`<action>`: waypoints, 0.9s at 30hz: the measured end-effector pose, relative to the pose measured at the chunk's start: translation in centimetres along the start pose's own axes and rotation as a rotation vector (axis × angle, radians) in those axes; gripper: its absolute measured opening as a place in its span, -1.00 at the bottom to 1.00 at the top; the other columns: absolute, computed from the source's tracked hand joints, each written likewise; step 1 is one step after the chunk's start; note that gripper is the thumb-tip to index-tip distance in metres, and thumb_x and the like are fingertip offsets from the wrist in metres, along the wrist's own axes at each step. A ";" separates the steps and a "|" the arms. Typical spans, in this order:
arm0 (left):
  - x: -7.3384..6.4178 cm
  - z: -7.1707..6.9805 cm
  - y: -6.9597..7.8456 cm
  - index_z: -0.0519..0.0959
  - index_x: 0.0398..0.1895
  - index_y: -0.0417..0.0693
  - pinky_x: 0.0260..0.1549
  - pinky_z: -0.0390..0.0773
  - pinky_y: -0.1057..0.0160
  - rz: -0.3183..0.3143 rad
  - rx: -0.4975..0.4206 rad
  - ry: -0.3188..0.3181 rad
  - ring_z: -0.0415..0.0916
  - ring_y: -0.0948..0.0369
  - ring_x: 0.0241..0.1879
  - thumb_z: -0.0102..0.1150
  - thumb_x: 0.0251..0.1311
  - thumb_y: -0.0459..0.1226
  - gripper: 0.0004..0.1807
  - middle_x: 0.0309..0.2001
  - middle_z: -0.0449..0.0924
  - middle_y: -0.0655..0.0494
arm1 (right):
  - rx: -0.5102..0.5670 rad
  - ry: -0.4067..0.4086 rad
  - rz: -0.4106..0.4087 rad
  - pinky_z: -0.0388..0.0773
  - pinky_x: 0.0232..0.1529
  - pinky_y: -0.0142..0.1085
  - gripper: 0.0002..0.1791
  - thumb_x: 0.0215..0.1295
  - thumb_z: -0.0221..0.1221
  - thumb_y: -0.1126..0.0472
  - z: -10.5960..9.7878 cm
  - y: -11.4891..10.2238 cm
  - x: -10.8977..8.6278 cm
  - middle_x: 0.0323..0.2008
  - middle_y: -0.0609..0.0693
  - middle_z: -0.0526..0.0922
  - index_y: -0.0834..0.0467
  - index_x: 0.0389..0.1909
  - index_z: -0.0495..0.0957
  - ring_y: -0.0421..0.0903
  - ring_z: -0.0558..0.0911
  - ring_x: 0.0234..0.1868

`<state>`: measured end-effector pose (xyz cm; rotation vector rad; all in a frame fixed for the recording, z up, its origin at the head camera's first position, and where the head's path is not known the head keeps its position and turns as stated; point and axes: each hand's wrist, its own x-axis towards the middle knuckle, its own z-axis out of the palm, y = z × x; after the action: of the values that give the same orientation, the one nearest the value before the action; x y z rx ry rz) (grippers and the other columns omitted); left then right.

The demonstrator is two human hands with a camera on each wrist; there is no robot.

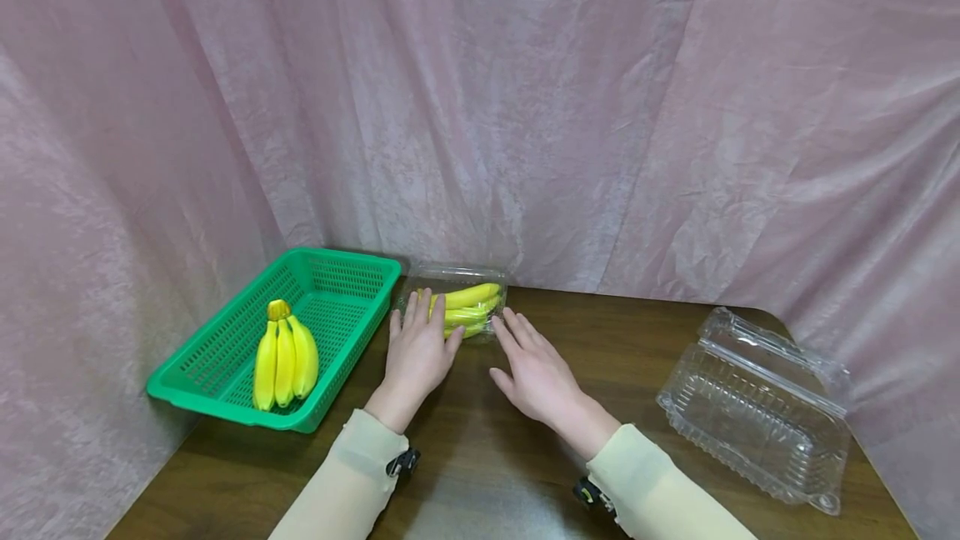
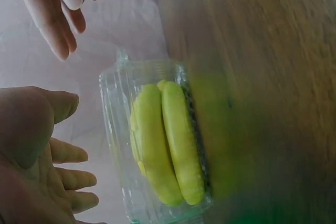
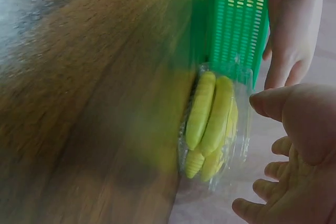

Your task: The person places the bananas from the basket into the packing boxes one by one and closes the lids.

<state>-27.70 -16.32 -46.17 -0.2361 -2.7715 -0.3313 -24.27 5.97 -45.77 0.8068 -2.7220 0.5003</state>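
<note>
A clear plastic clamshell box [image 1: 453, 273] stands at the back of the table with a bunch of yellow bananas [image 1: 472, 297] inside. My left hand [image 1: 420, 352] has its fingers straight and overlaps the box's left front in the head view. To the box's right front is my right hand [image 1: 542, 373], fingers extended. Both hands hold nothing. From the left wrist view, the box [image 2: 116, 129] sits beyond the fingertips, its bananas [image 2: 157, 145] showing through the wall. The right wrist view shows the same bananas [image 3: 212, 114] beside the right thumb.
A green perforated basket [image 1: 352, 298] stands at the left, holding another bunch of bananas [image 1: 285, 357]. On the right side of the table [image 1: 600, 332] lies a second clear clamshell box [image 1: 757, 415], lid raised, with no contents. A pink curtain [image 1: 480, 107] hangs behind.
</note>
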 end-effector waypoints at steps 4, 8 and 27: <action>-0.2 -0.2 0.4 0.36 0.66 -0.25 0.57 0.06 -0.45 0.011 -0.009 0.007 0.01 -0.25 0.71 0.22 0.63 0.09 -0.21 0.68 0.19 -0.33 | 0.021 -0.015 0.029 0.31 0.58 0.15 -0.12 0.58 0.37 0.03 -0.5 0.4 -0.9 0.70 0.31 0.19 0.30 0.71 0.22 0.30 0.24 0.68; -0.5 -0.3 0.8 0.38 0.65 -0.25 0.57 0.06 -0.45 0.024 -0.035 0.011 0.01 -0.26 0.71 0.26 0.61 0.08 -0.21 0.68 0.20 -0.33 | 0.047 -0.030 0.052 0.29 0.59 0.15 -0.12 0.59 0.36 0.04 -1.0 0.8 -1.7 0.71 0.29 0.17 0.30 0.72 0.21 0.28 0.20 0.70; -1.5 -0.8 3.5 0.43 0.63 -0.20 0.56 0.10 -0.44 0.126 -0.058 0.020 0.12 -0.26 0.68 0.27 0.60 0.08 -0.24 0.66 0.26 -0.29 | -0.005 0.025 0.044 0.29 0.58 0.18 -0.10 0.52 0.44 0.03 -3.6 2.5 -6.1 0.69 0.25 0.26 0.25 0.71 0.27 0.25 0.22 0.70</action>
<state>-25.31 -13.32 -45.29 -0.4174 -2.7146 -0.3803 -20.20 12.26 -45.21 0.7364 -2.7220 0.5089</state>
